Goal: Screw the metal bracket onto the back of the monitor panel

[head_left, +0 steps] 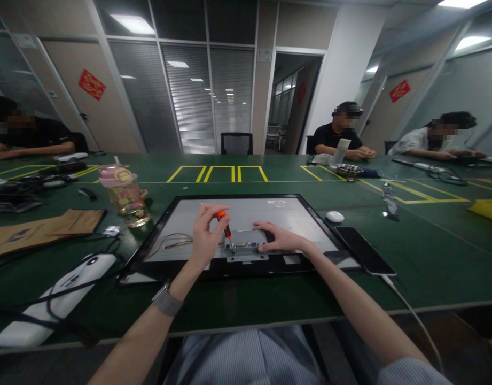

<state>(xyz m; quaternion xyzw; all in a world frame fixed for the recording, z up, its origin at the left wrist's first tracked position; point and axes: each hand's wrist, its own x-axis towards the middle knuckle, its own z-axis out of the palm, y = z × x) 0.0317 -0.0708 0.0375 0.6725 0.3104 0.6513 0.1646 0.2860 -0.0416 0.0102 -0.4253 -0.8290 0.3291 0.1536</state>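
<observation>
One green table (265, 302) is holding a screen (246, 212), lying flat at its near middle. To work well, the right hand (281, 238), resting spread on the metal box (246, 255), should be keeping it still; the left hand (208, 232), gripping a driver (227, 231), should be keeping it straight. The screen is looking gray with a black rim, the box dull silver, the driver orange and black.

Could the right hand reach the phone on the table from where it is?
Probably yes: the right hand rests at the metal bracket, the phone lies beside the flat panel, and nothing upright stands between them.
</observation>
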